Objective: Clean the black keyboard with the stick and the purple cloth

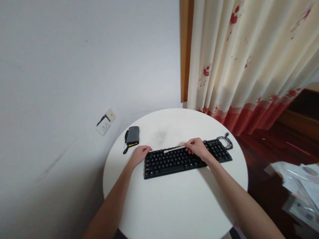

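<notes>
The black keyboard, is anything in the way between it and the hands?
Only the pale stick that the right hand pinches, stretched along the far side of the keyboard. Nothing visible stands between the left hand and the keyboard's far left corner.

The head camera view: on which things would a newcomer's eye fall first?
Probably first on the black rectangular keyboard on the round white table, with the right hand holding a thin pale stick near its upper edge and the left hand at its upper left corner. Behind, on the right, hangs a cream fabric curtain with red flowers.
</notes>
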Available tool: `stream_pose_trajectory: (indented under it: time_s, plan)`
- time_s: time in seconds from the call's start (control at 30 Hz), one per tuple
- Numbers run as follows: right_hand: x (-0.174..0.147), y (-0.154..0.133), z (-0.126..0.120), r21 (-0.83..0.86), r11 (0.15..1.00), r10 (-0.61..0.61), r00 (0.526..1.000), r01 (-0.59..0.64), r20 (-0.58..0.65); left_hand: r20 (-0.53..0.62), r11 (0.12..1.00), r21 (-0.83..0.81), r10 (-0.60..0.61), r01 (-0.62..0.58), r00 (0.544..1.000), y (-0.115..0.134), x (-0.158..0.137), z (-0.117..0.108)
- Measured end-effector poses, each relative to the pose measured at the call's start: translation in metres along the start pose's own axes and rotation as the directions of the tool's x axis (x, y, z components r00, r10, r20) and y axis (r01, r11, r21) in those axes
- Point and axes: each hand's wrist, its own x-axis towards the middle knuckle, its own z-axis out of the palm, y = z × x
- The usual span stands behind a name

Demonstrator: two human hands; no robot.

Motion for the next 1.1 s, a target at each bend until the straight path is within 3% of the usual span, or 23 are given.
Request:
stream_pose_trajectory:
  time_s: [0.1,0.2,0.37,0.57,0.87,1.1]
  plan:
    - [-0.001,0.003,0.012,-0.193,0.972,-0.141,0.990,0.135,-0.018,0.004,1.000,-0.002,0.003,-0.003,1.000,-0.002,0.000,0.001]
    - [-0.003,-0.001,0.025,-0.272,0.942,-0.211,0.977,0.198,-0.018,0.005,1.000,-0.006,0.019,-0.019,1.000,-0.004,0.001,0.001]
    - [-0.006,-0.016,0.050,-0.390,0.897,-0.215,0.976,0.210,0.031,-0.016,0.998,-0.056,0.034,-0.034,0.999,-0.008,0.001,0.002]
    - [-0.004,-0.035,0.075,-0.587,0.790,-0.196,0.980,0.179,0.035,-0.031,0.960,-0.263,-0.103,0.092,0.994,-0.011,-0.001,0.006]
    - [0.009,-0.040,0.077,-0.478,0.850,-0.206,0.975,0.221,0.084,-0.030,0.949,-0.301,-0.109,0.095,0.994,-0.018,0.001,0.010]
    - [0.006,-0.034,0.076,-0.469,0.848,-0.227,0.969,0.248,0.101,-0.031,0.945,-0.307,-0.132,0.116,0.991,-0.011,-0.003,0.007]
